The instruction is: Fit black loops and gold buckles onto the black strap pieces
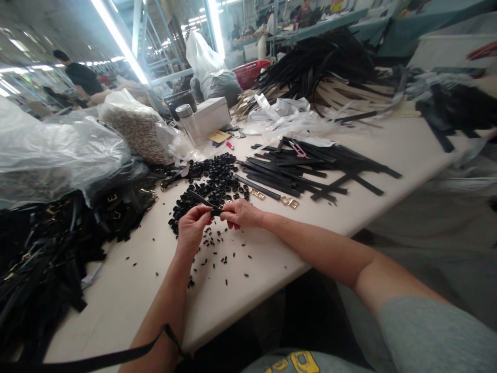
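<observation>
Over the pale table, my left hand (191,226) is closed in a pinch on a black strap (200,199), one end of which sticks out past the fingers toward the back left. Close beside it, my right hand (244,213) pinches the same strap where a small gold buckle (225,205) shows, partly hidden by the fingers. Behind both hands spreads a heap of small black strap loops (217,173). Tiny black bits (225,259) lie scattered beneath them. To the right are loose gold buckles (289,202) beside a pile of black strips (272,173).
At left lies a heap of black straps with buckles (39,269), near clear plastic bags (58,150). A steel-capped bottle (190,124), a white box (213,114), pink-handled scissors (298,149) and a large strip bundle (318,62) are farther back. Another person's hand (483,51) shows at right.
</observation>
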Motion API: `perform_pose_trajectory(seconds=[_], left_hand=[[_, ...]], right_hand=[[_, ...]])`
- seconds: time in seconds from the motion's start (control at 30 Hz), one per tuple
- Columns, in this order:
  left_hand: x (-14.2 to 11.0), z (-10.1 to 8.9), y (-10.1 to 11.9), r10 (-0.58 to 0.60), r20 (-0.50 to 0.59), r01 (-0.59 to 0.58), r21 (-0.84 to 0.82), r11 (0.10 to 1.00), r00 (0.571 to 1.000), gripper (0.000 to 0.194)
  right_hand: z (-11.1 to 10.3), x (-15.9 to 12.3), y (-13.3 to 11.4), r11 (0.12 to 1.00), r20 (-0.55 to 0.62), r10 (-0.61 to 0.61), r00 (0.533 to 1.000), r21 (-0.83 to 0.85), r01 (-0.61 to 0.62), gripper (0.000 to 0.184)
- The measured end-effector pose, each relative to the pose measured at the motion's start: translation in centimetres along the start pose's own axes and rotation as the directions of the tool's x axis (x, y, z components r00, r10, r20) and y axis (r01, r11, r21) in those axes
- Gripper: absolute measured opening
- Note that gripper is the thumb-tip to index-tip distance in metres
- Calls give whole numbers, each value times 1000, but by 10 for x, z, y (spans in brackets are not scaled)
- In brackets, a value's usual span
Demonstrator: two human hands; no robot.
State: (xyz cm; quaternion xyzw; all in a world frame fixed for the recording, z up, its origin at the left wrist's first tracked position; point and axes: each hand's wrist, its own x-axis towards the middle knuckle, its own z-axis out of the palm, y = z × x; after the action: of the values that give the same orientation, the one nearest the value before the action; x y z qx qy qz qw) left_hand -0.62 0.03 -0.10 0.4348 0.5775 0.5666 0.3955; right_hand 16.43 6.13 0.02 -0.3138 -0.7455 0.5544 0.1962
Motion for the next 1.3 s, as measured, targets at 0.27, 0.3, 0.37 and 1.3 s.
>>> perform_pose_trajectory(seconds=[0.27, 0.3, 0.37, 1.3], left_hand=[[-4, 2, 0, -1, 13, 1, 63, 998, 1000, 29], [-4, 1, 1, -17, 25, 15, 68, 998, 1000, 30], [-5, 1, 2, -24, 38, 21, 74, 997, 999, 31], [-6, 2, -3, -2, -18, 2, -7, 1000, 1000, 29]], right_hand=[[-4, 0, -1, 999, 55, 31, 998, -21, -30, 16], [-4, 0, -1, 999, 58, 31, 998, -33, -29, 16], [-4, 0, 0, 999, 46, 25, 999, -46, -23, 16], [4, 3, 7, 999, -23, -27, 999, -33, 26, 14]])
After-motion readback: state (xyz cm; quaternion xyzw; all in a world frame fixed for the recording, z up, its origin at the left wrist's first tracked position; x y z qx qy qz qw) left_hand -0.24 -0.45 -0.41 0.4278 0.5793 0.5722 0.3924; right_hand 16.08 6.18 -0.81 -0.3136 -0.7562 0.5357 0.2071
